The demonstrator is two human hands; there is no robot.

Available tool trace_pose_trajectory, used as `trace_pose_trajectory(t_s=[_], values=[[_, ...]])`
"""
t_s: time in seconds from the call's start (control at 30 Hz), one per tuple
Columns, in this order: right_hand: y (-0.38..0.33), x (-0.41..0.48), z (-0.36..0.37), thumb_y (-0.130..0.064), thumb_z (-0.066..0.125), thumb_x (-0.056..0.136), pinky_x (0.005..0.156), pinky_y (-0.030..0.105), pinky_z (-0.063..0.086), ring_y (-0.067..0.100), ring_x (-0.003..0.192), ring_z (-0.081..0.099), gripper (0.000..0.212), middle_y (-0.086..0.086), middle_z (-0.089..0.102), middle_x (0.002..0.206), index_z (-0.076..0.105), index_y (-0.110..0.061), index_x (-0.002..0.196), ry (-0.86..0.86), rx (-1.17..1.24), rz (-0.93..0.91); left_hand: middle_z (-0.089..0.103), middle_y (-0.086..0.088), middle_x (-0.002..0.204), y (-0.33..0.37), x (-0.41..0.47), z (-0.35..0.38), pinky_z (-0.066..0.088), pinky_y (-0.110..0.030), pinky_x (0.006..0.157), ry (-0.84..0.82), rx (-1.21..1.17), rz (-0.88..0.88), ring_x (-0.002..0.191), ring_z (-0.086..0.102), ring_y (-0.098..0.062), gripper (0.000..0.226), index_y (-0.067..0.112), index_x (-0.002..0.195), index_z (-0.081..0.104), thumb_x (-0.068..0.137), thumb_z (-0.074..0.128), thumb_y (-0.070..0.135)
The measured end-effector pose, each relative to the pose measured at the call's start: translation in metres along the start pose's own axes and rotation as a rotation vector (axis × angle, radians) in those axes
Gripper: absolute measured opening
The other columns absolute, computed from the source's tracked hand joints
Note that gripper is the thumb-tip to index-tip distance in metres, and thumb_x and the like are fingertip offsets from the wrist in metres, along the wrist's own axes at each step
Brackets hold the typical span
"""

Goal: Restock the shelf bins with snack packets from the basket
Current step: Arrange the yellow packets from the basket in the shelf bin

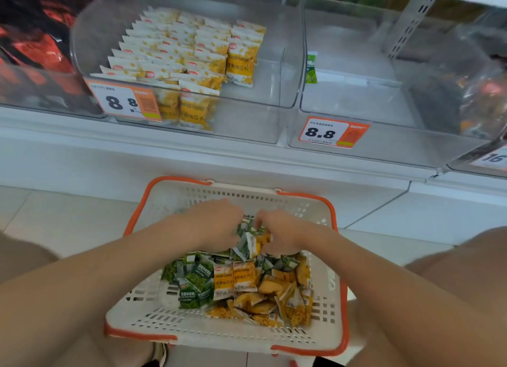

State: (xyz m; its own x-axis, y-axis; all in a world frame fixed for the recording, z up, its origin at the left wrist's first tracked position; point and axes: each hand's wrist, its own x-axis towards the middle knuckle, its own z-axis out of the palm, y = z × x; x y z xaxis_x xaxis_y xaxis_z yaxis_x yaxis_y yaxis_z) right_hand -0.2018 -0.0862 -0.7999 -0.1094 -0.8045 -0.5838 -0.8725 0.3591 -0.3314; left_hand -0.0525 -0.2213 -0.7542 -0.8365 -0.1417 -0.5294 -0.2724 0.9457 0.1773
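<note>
A white basket (pixel 192 331) with orange handles sits on the floor below the shelf, holding a mixed heap of green snack packets (pixel 196 281) and yellow snack packets (pixel 271 295). Both hands are down in the far part of the heap. My left hand (pixel 216 224) is curled over green packets. My right hand (pixel 279 233) pinches packets beside it. On the shelf above, a clear left bin (pixel 274 97) holds rows of yellow packets (pixel 192 54). The clear right bin (pixel 354 111) holds a single green packet (pixel 311 67) at its left wall.
Orange price tags (pixel 126 103) (pixel 332 133) hang on the bin fronts. Bins of dark red bags (pixel 35 51) stand at far left, and another clear bin (pixel 472 92) stands at far right. The white shelf ledge (pixel 164 152) juts out above the basket. My knees flank the basket.
</note>
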Motion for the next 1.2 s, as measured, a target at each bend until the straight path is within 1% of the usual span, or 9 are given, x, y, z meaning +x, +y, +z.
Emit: trace_pose_trajectory(t_s=[0.17, 0.27, 0.33, 0.43, 0.63, 0.77, 0.87, 1.07, 1.2], values=[[-0.039, -0.026, -0.053, -0.030, 0.075, 0.077, 0.083, 0.032, 0.055, 0.010, 0.093, 0.065, 0.028, -0.010, 0.072, 0.101, 0.075, -0.027, 0.105, 0.345, 0.233, -0.128, 0.061, 0.009, 0.130, -0.027, -0.024, -0.037, 0.050, -0.029, 0.085, 0.079, -0.298, -0.027, 0.098, 0.060, -0.004, 0.078, 0.028, 0.144, 0.049, 0.080, 0.080, 0.061], [-0.053, -0.033, -0.073, -0.026, 0.079, 0.078, 0.080, 0.026, 0.053, 0.005, 0.090, 0.066, 0.028, -0.013, 0.070, 0.101, 0.073, -0.030, 0.105, 0.540, 0.421, -0.221, 0.072, 0.012, 0.109, -0.034, -0.044, -0.063, 0.050, -0.026, 0.073, 0.223, -0.583, 0.081, 0.078, 0.065, 0.002, 0.036, 0.038, 0.113, 0.070, 0.082, 0.086, 0.045], [-0.062, -0.035, -0.082, -0.024, 0.080, 0.083, 0.070, 0.029, 0.054, 0.013, 0.082, 0.069, 0.033, -0.010, 0.070, 0.103, 0.068, -0.031, 0.113, 0.652, 0.679, -0.255, 0.077, 0.002, 0.094, -0.037, -0.055, -0.076, 0.060, -0.038, 0.076, 0.295, -0.847, 0.122, 0.080, 0.074, -0.015, 0.018, 0.031, 0.102, 0.078, 0.086, 0.085, 0.032], [-0.075, -0.038, -0.093, -0.023, 0.082, 0.088, 0.075, 0.028, 0.057, 0.014, 0.088, 0.073, 0.028, -0.002, 0.077, 0.099, 0.071, -0.020, 0.114, 0.758, 0.990, -0.236, 0.079, -0.010, 0.099, -0.039, -0.065, -0.085, 0.063, -0.047, 0.089, 0.444, -1.124, 0.109, 0.093, 0.074, -0.037, 0.024, 0.023, 0.109, 0.080, 0.086, 0.084, 0.019], [-0.077, -0.036, -0.105, -0.023, 0.070, 0.098, 0.065, 0.041, 0.052, 0.028, 0.076, 0.068, 0.012, 0.012, 0.075, 0.087, 0.076, -0.014, 0.104, 0.785, 0.912, -0.253, 0.075, -0.013, 0.121, -0.042, -0.067, -0.087, 0.058, -0.049, 0.100, 0.415, -1.413, 0.070, 0.112, 0.070, -0.037, 0.036, 0.016, 0.120, 0.077, 0.088, 0.077, 0.031], [-0.075, -0.044, -0.120, -0.014, 0.071, 0.096, 0.075, 0.029, 0.051, 0.021, 0.090, 0.067, 0.022, 0.014, 0.077, 0.105, 0.074, -0.007, 0.117, 0.566, 1.328, -0.285, 0.072, -0.014, 0.127, -0.048, -0.066, -0.090, 0.054, -0.055, 0.104, 0.390, -1.477, 0.086, 0.118, 0.067, -0.042, 0.042, 0.015, 0.128, 0.072, 0.090, 0.080, 0.031], [-0.078, -0.044, -0.119, -0.018, 0.072, 0.094, 0.079, 0.034, 0.047, 0.023, 0.090, 0.060, 0.024, 0.013, 0.071, 0.098, 0.075, -0.004, 0.113, 0.561, 1.504, -0.312, 0.074, -0.010, 0.125, -0.044, -0.065, -0.097, 0.062, -0.037, 0.091, 0.450, -1.524, 0.124, 0.117, 0.070, -0.029, 0.036, 0.011, 0.126, 0.071, 0.091, 0.073, 0.021], [-0.084, -0.043, -0.118, -0.030, 0.074, 0.093, 0.079, 0.031, 0.056, 0.020, 0.094, 0.072, 0.027, 0.002, 0.079, 0.102, 0.075, -0.015, 0.115, 0.710, 1.294, -0.263, 0.077, 0.000, 0.117, -0.038, -0.064, -0.104, 0.064, -0.035, 0.085, 0.644, -1.373, 0.136, 0.109, 0.073, -0.019, 0.025, 0.015, 0.116, 0.077, 0.092, 0.075, 0.022], [-0.091, -0.043, -0.134, -0.019, 0.075, 0.094, 0.083, 0.046, 0.063, 0.027, 0.092, 0.075, 0.021, 0.008, 0.079, 0.098, 0.074, -0.009, 0.113, 0.914, 1.164, -0.320, 0.079, 0.004, 0.098, -0.044, -0.060, -0.115, 0.060, -0.033, 0.079, 0.944, -1.040, 0.115, 0.091, 0.074, -0.015, 0.026, 0.018, 0.109, 0.077, 0.088, 0.082, 0.031]])
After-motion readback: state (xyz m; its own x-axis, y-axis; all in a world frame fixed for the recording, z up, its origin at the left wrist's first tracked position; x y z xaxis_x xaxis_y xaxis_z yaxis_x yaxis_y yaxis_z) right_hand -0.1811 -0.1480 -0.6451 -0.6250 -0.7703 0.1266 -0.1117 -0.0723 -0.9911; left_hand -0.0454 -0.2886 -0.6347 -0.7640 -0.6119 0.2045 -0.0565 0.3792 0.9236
